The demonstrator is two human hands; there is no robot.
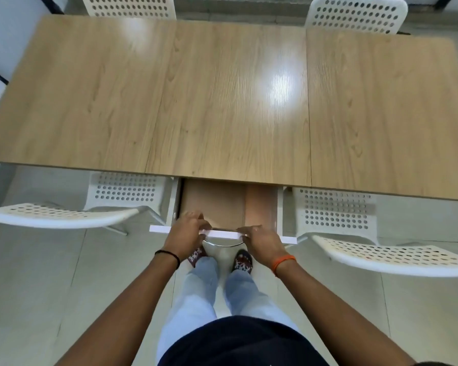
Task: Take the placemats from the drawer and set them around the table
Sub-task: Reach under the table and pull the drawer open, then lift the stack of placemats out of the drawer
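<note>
Drawer [229, 204] pulled out from under the near edge of the wooden table [222, 101], between two white perforated chairs. Brownish sheets lying flat inside, likely the placemats [214, 202], with a slightly redder strip along the right part; cannot tell how many.

Left hand [187, 231] resting on the drawer's white front edge [224, 235] near its left end, fingers curled over the edge and reaching into the drawer toward the mats. Right hand [261, 240] on the same front edge further right, fingers curled over its top. Cannot tell whether either hand touches the mats themselves. Curved metal handle [222, 243] just below the front edge, between the two hands.

Black band [168, 256] on the left wrist, orange band [283, 261] on the right. Near left chair [64, 213] and near right chair [381, 256] flanking the drawer, seats tucked partly under the table. Two more white chairs at the far side, left [128, 6] and right [356, 14]. Patterned shoes [242, 261] on the pale tiled floor, below the drawer.
</note>
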